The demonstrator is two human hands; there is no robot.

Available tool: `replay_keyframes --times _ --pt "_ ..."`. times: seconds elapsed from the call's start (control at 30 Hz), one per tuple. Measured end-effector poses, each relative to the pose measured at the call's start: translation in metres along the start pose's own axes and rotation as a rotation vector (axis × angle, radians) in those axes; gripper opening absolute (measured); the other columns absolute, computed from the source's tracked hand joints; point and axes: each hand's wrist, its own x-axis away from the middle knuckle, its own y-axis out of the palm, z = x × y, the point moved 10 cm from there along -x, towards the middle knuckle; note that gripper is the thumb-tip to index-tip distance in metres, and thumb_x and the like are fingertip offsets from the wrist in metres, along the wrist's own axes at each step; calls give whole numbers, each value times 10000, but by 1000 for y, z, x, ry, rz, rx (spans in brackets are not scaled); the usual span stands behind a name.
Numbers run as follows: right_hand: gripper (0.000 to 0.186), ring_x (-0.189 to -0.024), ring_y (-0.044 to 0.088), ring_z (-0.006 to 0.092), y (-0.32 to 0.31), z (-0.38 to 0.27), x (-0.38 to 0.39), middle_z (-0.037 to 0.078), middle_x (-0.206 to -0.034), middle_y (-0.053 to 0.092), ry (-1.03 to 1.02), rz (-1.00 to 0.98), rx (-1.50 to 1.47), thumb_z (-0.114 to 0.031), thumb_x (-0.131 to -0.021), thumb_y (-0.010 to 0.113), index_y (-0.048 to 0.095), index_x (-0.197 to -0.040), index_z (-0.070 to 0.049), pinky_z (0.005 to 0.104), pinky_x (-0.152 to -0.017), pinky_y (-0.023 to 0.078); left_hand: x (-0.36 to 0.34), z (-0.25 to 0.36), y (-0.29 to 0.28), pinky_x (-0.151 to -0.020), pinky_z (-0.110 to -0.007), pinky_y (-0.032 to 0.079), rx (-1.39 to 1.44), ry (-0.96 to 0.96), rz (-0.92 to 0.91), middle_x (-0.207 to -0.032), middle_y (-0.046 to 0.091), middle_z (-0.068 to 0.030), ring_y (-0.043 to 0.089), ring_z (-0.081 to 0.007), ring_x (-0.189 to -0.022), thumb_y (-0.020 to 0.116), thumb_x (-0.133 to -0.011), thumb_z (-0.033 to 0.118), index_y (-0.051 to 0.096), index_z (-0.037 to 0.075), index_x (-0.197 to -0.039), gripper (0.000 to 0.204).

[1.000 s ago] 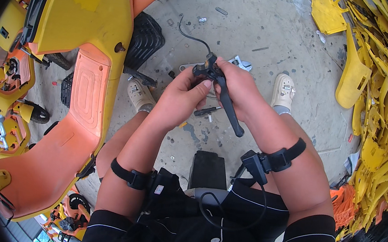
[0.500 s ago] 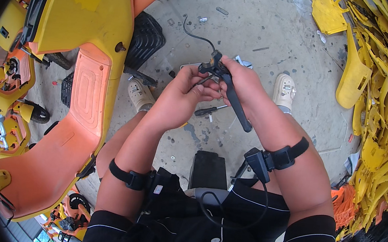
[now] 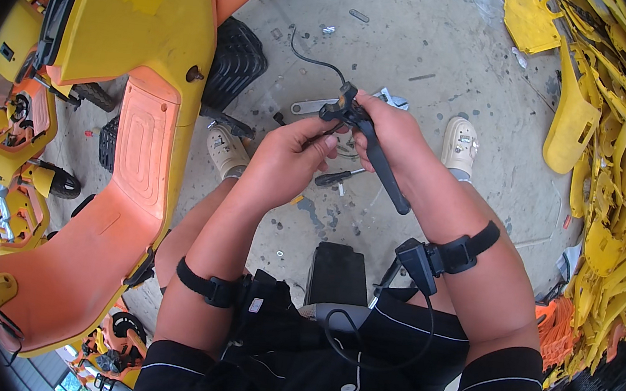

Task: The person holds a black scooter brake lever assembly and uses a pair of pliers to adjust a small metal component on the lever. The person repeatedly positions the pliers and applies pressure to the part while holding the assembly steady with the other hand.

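Lever (image 3: 383, 165): black, with a clamp at its upper end, held in the air above the floor (image 3: 437, 55), between both hands and ahead of the knees. Blade slants down and to the right from the clamp, its tip pointing back toward the right forearm. A thin black cable (image 3: 314, 61) leaves the top of the clamp and curves up to the left, far end free.

Right hand (image 3: 393, 135): grip closed on the lever near the clamp, thumb on the upper side, fingers wrapped under the blade.

Left hand (image 3: 290, 158): grip narrow, thumb and fingers pinching a thin dark rod (image 3: 321, 135), mostly hidden. Fingertips lie close to the clamp; cannot tell whether the rod touches it.

Floor below the hands: a spanner (image 3: 308, 107) lies beyond the left hand, partly covered by it; a screwdriver (image 3: 334, 178) with a dark handle lies to the right of that hand's lower edge. Cream shoes (image 3: 460, 147) stand to either side.

Left of the worker: a large scooter body (image 3: 165, 32), yellow outside, orange within. Right: a tall heap of yellow panels (image 3: 621, 200), with an orange stack (image 3: 555, 331) near its lower end.
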Motion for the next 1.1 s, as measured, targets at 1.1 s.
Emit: replay_keyframes --times 1.1 --pt "313 -501 465 80 -1 -5 -1 -11 -598 516 -86 24 84 -370 -1008 544 593 -893 -83 244 -474 370 -1 -6 1 -715 -254 465 -69 1 -74 -869 656 -36 556 -95 -795 550 -995 85 669 -33 -1133 217"
